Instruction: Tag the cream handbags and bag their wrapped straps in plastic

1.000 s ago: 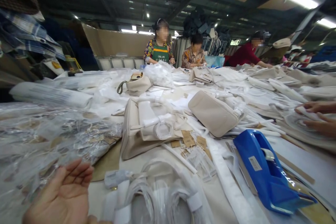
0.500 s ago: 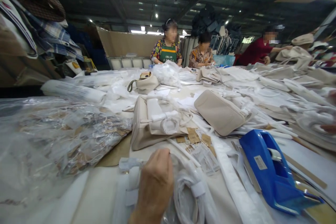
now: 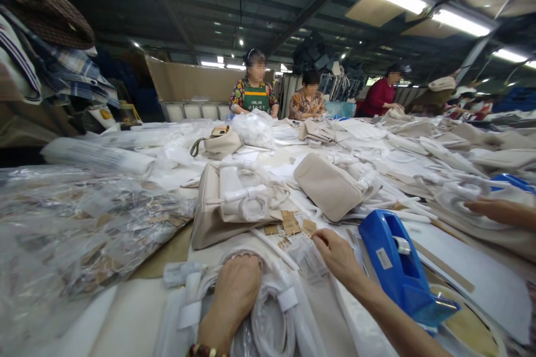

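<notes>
My left hand (image 3: pixel 235 292) lies knuckles-up on a white bag wrapped in plastic film (image 3: pixel 272 312) at the near edge, its fingers curled over the bag's curved top. My right hand (image 3: pixel 338 256) reaches in from the right, fingers pressed together in a pinch on a small clear packet (image 3: pixel 309 252). Brown paper tags (image 3: pixel 290 225) lie just beyond the packet. A blue tape dispenser (image 3: pixel 393 268) stands right beside my right wrist.
A beige bag with wrapped handles (image 3: pixel 228 203) and a second beige bag (image 3: pixel 326 185) lie in the middle of the table. Crumpled clear plastic bags (image 3: pixel 84 223) fill the left. Another person's hand (image 3: pixel 496 209) rests on white goods at the right. Three people work at the far side.
My left hand went from open at the lower left to resting on the wrapped white bag. My right hand has come into view and pinched the clear packet. The view shifted a little.
</notes>
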The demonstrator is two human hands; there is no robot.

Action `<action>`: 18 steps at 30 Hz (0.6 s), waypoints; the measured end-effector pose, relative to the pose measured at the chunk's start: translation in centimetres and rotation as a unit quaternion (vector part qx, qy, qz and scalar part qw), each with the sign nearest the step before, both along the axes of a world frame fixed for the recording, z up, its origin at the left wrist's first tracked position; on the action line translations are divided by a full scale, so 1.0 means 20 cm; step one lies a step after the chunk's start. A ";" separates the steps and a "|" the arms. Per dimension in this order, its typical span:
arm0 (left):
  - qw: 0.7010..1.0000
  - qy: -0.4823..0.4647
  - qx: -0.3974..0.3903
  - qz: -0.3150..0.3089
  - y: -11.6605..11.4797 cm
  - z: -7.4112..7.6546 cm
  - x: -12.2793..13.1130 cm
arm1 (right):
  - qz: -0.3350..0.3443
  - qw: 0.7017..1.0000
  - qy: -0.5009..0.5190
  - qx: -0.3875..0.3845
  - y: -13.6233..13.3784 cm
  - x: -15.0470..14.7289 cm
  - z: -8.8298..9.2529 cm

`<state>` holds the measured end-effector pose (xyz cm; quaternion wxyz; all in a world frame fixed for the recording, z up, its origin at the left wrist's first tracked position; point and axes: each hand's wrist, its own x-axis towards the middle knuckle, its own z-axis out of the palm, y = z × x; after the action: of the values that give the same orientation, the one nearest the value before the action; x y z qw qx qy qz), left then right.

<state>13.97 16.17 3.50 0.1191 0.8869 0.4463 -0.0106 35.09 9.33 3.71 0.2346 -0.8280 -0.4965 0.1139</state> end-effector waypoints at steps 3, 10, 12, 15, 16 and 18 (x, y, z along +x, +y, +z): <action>1.000 -0.009 0.001 0.003 -0.01 0.00 0.00 | -0.027 0.999 -0.002 -0.046 0.20 0.10 -0.01; 1.000 -0.023 -0.015 0.010 -0.01 -0.02 0.00 | -0.025 0.996 0.044 -0.076 0.39 0.12 -0.12; 0.999 -0.027 -0.020 0.014 -0.01 -0.02 0.00 | -0.024 0.994 0.093 -0.058 0.41 0.14 -0.14; 0.999 -0.041 -0.023 0.021 -0.01 -0.03 0.00 | -0.025 0.980 0.196 0.005 0.41 0.17 -0.12; 0.998 -0.046 -0.022 0.023 -0.01 -0.03 0.00 | -0.021 0.971 0.234 0.031 0.40 0.18 -0.11; 0.998 -0.051 -0.022 0.025 0.00 -0.04 0.00 | -0.007 0.947 0.312 0.080 0.38 0.21 -0.06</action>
<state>14.05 16.09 2.64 0.1616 0.8720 0.4612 0.0280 39.19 16.91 2.61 0.4443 -0.7332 -0.3999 0.3241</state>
